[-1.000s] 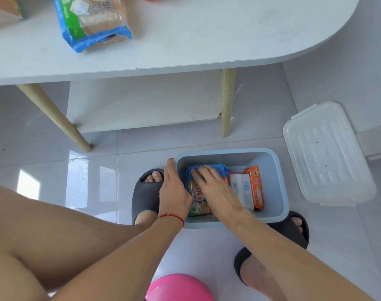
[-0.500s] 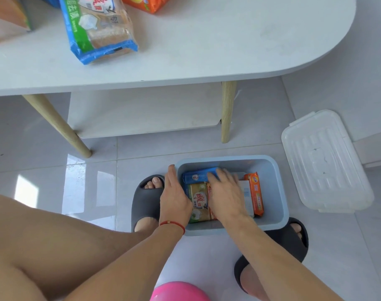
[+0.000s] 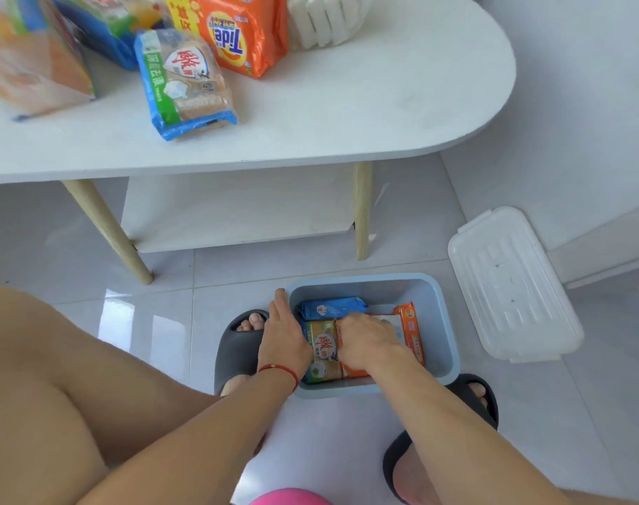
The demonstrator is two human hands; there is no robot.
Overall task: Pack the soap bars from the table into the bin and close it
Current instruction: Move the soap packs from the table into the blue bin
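Left hand (image 3: 285,340): I see it lying flat, fingers straight, against the bin (image 3: 442,322) wall, gripping nothing.
Right hand (image 3: 365,342): curled onto the orange soap bar (image 3: 354,371); grip unclear to me.
Lid (image 3: 511,282): off, on the floor.

Pale blue plastic bin (image 3: 443,322) holds blue (image 3: 330,308), tan-green (image 3: 321,353) and orange soap packs (image 3: 410,329). Translucent white ribbed lid (image 3: 511,286). Orange Tide pack (image 3: 234,31) on white table (image 3: 347,114). Dark grey slippers (image 3: 234,344).

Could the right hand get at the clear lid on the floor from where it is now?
Probably yes. The right hand is down in the blue bin among the soap packs, and the clear lid lies flat on bare floor just to the bin's right, with nothing between them.
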